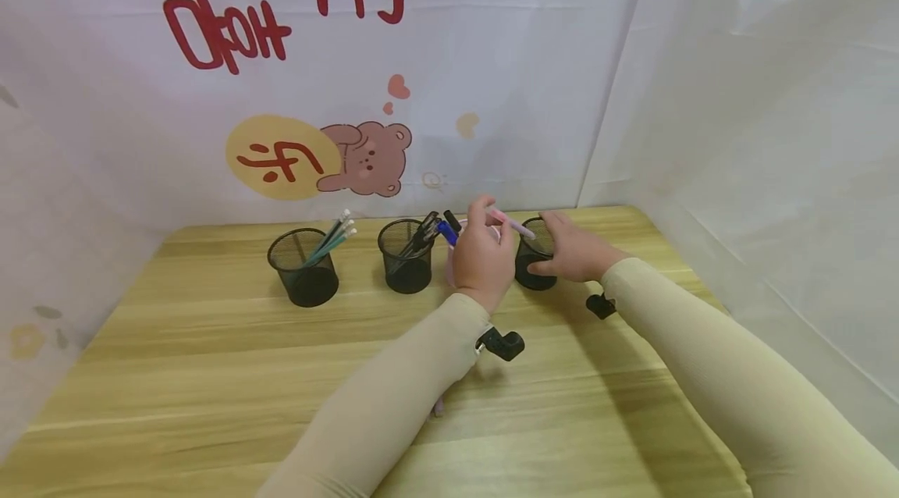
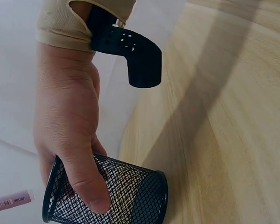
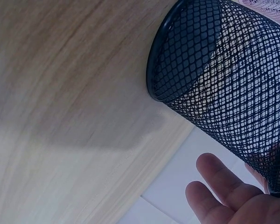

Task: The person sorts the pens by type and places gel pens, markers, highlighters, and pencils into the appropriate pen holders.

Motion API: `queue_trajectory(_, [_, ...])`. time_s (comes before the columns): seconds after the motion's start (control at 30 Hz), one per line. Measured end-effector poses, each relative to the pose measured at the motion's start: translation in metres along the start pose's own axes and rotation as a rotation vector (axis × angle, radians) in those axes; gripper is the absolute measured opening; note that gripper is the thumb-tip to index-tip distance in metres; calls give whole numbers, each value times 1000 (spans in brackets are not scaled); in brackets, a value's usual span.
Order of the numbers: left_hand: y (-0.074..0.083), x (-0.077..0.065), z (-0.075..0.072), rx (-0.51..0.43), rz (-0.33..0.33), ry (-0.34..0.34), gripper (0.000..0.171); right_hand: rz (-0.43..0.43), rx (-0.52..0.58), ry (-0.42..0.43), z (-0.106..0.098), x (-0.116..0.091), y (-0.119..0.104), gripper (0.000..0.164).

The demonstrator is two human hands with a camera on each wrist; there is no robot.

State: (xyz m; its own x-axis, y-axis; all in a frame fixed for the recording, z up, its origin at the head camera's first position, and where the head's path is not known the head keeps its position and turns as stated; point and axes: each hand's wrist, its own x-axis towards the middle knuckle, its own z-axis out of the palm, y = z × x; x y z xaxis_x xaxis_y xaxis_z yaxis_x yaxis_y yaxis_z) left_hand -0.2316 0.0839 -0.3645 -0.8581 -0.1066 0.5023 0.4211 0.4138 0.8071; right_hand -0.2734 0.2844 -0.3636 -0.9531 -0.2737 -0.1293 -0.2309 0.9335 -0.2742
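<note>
My left hand [image 1: 485, 256] pinches a pink pen [image 1: 516, 226], its barrel slanting down over the rim of the black mesh pen cup [image 1: 537, 248] at the right. In the left wrist view the printed pen [image 2: 11, 201] is beside the mouth of that cup [image 2: 126, 186]; the left hand is out of sight there. My right hand [image 1: 576, 248] grips the cup near its rim, thumb along the side [image 2: 70, 112]. In the right wrist view some of the right hand's fingers [image 3: 224, 186] extend beside the mesh wall [image 3: 252, 84]. A pink cup [image 1: 450, 272] is mostly hidden behind the left hand.
One black mesh cup [image 1: 407, 275] holds black pens [image 1: 424, 232], and another [image 1: 309, 283] at the left holds several pencils [image 1: 333, 240]. A blue-capped pen [image 1: 447, 232] leans beside the left hand. Part of a pink pen [image 1: 438, 407] lies under the left forearm. White printed cloth [image 1: 492, 53] hangs behind.
</note>
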Motion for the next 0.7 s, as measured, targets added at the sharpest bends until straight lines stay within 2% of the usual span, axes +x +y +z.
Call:
queue_trajectory(0.37, [-6,-1,6,45,-30,-24,40,6,-3,17,2,0,0,112])
queue_trajectory(0.7, [-9,-4,10,104,-27,-42,38,6,-1,3,0,-1,0,114])
